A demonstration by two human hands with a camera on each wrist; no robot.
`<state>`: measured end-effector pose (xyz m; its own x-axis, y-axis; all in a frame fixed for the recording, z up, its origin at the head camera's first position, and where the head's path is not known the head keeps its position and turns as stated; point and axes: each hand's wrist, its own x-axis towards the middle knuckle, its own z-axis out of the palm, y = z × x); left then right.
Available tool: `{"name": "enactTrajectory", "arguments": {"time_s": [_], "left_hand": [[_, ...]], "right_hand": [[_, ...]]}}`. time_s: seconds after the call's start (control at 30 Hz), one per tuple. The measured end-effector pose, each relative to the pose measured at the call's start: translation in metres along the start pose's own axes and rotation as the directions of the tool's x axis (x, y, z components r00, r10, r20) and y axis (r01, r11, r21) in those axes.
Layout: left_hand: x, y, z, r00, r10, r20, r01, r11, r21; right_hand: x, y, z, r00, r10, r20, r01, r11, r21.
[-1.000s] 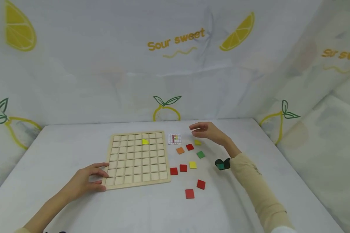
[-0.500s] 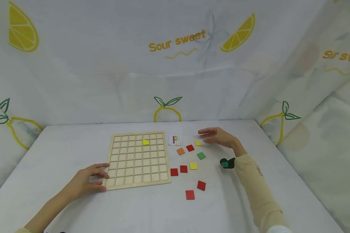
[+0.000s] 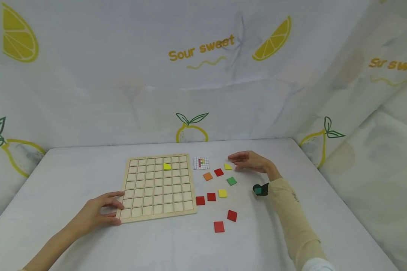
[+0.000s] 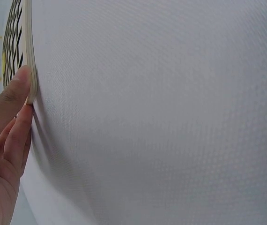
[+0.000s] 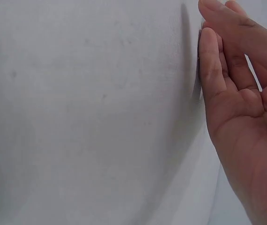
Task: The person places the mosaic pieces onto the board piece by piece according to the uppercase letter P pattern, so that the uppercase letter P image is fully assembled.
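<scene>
From my distant post, I saw the left hand rest at the near left corner of the board, its fingers moderately spread and touching the edge. I judged that this touch should be light but steady, so the board could not slide. The yellow piece lay in a cell of the board, beyond the left hand and to its right. Between the hands was the printed card, and, nearer than the right hand, the orange tile, five red tiles, the yellow square and the green tile. The yellow cut tile lay just left of the right hand, whose fingers were loosely bent, the gap to the thumb narrow; I saw nothing held there. For lifting so flat a tile, I thought it best to take opposite edges with the fingertips, not brushing the neighbours. The board seemed of pale wood, with a grid of shallow square cells; the tiles were thin and plainly coloured, the yellow cut tile lacking one corner; the white cloth showed a fine weave.
</scene>
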<state>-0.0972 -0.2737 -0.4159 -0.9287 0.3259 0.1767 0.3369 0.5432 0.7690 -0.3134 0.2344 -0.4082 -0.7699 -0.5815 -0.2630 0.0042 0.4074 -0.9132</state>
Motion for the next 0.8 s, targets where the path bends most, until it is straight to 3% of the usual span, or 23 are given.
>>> {"name": "enactTrajectory", "arguments": {"time_s": [0.53, 0.8], "left_hand": [[0.0006, 0.0009, -0.0009, 1.0, 0.006, 0.005, -0.006, 1.0, 0.006], [0.0008, 0.0024, -0.0007, 1.0, -0.017, 0.013, 0.017, 1.0, -0.007]], "right_hand": [[0.0019, -0.0019, 0.0058, 0.999, 0.006, -0.037, -0.006, 1.0, 0.007], [-0.0054, -0.0032, 0.0106, 0.997, -0.055, -0.052, 0.054, 0.998, -0.016]]}}
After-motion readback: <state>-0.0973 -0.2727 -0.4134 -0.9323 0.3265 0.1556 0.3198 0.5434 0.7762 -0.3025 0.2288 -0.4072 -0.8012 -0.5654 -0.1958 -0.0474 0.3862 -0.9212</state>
